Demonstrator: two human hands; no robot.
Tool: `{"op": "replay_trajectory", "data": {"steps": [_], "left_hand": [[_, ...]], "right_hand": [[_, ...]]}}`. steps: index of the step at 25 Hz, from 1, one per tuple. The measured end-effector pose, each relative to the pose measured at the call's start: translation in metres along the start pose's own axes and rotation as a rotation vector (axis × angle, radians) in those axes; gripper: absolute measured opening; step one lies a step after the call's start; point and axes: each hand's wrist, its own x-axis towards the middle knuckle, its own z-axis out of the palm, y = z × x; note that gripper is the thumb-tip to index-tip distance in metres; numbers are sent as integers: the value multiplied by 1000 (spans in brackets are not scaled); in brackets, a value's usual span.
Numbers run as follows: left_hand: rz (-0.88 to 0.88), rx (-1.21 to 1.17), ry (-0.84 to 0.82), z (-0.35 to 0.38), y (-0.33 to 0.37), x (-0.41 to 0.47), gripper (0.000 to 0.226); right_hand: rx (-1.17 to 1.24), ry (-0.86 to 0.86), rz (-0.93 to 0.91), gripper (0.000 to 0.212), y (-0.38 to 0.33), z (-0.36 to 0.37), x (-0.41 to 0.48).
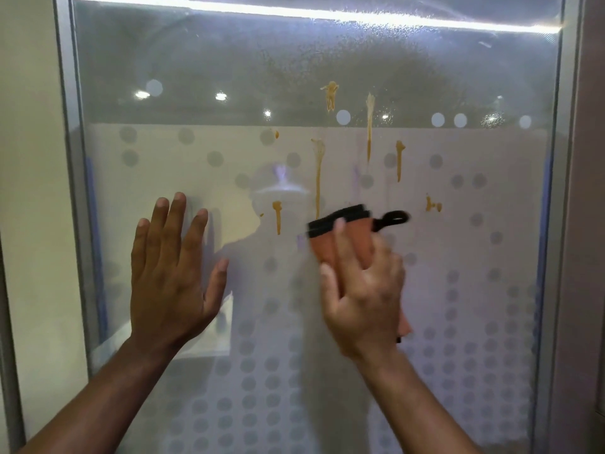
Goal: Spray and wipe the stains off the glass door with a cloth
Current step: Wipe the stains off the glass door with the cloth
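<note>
The glass door (pixel 474 77) fills the view, wet with fine spray droplets near the top. Several yellow-brown stains (pixel 318 175) run down its middle as drips. My right hand (pixel 363 290) presses an orange cloth (pixel 327 247) with a black edge and a black loop flat against the glass, just below the long drip. The hand is blurred. My left hand (pixel 170 273) lies flat on the glass to the left, fingers spread, holding nothing. No spray bottle is in sight.
A grey metal frame (pixel 70 158) borders the door on the left and another on the right (pixel 563 191). Frosted dots (pixel 271 365) cover the lower glass. A bright light strip (pixel 294 11) reflects across the top.
</note>
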Motion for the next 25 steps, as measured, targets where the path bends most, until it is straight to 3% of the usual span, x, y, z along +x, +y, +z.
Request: {"op": "replay_trajectory", "data": {"steps": [3, 7, 12, 17, 25], "left_hand": [[2, -9, -7, -2, 0, 0, 79], [-7, -17, -17, -3, 0, 0, 78], [-2, -9, -8, -1, -1, -1, 78], [-1, -4, -7, -2, -1, 0, 78], [-3, -17, -3, -3, 1, 0, 78]], "right_hand": [[-98, -82, -219, 67, -40, 15, -28], [-203, -7, -285, 59, -27, 14, -23], [-239, 42, -20, 64, 38, -11, 9], [-65, 79, 163, 67, 50, -16, 22], [26, -60, -262, 59, 1, 3, -12]]}}
